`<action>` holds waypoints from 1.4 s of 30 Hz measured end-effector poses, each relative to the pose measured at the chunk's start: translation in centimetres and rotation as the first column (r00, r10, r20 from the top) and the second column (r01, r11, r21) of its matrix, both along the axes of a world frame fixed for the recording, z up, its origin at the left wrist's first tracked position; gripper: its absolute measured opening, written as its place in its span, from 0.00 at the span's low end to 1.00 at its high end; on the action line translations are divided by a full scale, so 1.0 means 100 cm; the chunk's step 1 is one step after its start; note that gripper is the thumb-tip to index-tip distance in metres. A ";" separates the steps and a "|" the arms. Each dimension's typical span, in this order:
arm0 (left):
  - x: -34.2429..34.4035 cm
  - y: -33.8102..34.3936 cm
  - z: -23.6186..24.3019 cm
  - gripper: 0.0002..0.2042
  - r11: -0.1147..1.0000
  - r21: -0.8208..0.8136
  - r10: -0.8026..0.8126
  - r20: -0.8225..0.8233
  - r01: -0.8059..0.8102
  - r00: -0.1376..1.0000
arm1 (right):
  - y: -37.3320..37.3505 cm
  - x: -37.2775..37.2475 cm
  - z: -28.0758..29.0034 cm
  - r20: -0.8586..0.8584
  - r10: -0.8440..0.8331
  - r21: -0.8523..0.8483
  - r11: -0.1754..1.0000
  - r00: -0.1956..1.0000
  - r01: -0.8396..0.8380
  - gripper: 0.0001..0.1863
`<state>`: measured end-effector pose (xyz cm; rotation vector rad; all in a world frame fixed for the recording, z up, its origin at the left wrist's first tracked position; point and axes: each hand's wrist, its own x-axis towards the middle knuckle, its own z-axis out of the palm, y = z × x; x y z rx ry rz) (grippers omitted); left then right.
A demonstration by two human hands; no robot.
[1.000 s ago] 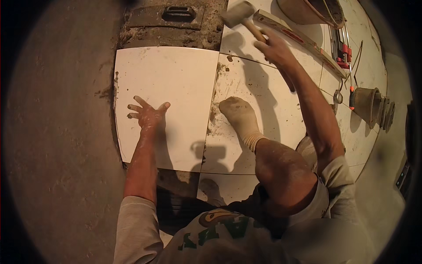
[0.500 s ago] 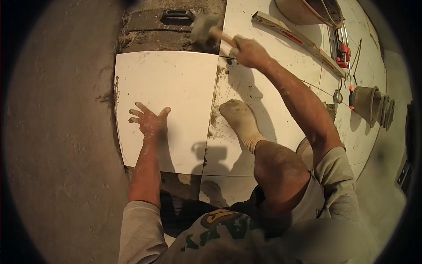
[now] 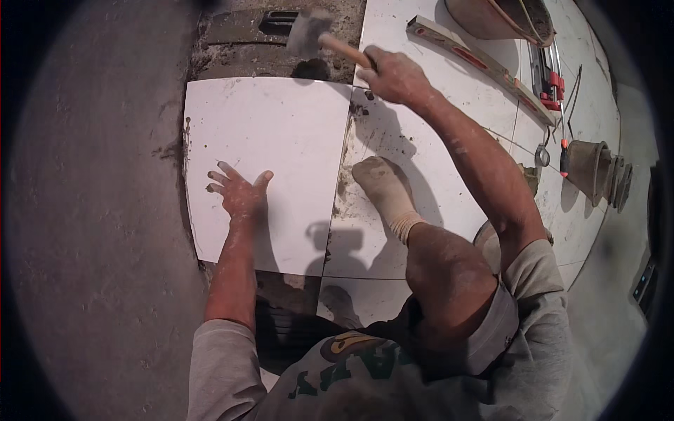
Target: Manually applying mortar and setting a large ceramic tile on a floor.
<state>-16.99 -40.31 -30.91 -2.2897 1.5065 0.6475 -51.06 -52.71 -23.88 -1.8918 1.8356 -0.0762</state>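
My left hand (image 3: 242, 193) lies with spread fingers on a large white floor tile (image 3: 281, 126), its fingertips dirty with mortar. In my right hand (image 3: 397, 76) is the wooden handle of a mallet (image 3: 309, 34). The mallet's grey head, blurred by motion, is over the mortar bed (image 3: 232, 59) just beyond the tile's far edge. Beside that head, a black-handled float (image 3: 276, 23) rests on the mortar.
A spirit level (image 3: 484, 70) lies on the tiles at right, near a bucket (image 3: 498, 17). Farther right are a red-and-black tile cutter (image 3: 551, 84) and stacked buckets (image 3: 590, 168). My socked foot (image 3: 379, 182) stands on the neighbouring tile. Bare concrete (image 3: 98, 210) extends along the left.
The mallet head has moved left and slightly up, nearer the float, and my right hand has shifted a little up and left. My left hand stays in place. The light looks whiter.
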 end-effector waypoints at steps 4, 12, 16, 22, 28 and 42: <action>0.000 0.001 -0.001 0.63 1.000 -0.013 -0.008 0.019 0.008 1.000 | -0.003 0.004 0.000 0.125 -0.213 -0.063 0.973 0.969 0.222 0.20; 0.000 0.003 0.003 0.60 0.999 -0.027 -0.020 0.008 0.021 1.000 | -0.017 -0.018 -0.001 0.086 -0.165 -0.142 0.974 0.983 0.176 0.17; 0.000 0.004 0.001 0.61 0.999 -0.030 -0.022 -0.002 0.022 1.000 | -0.009 -0.018 -0.006 0.076 -0.195 -0.026 0.980 0.978 0.198 0.16; 0.004 0.007 -0.005 0.61 0.997 -0.057 -0.051 0.027 0.052 0.998 | -0.013 -0.020 0.003 0.015 -0.067 -0.092 0.993 0.998 0.068 0.20; 0.004 0.012 -0.003 0.62 0.995 -0.091 -0.038 -0.010 0.037 0.999 | 0.015 -0.007 -0.010 0.082 -0.112 -0.022 0.993 0.990 0.114 0.16; 0.019 0.009 0.016 0.61 0.993 0.066 -0.096 0.018 0.095 0.995 | 0.035 0.092 0.046 0.725 0.066 -0.006 0.996 0.686 -0.089 0.22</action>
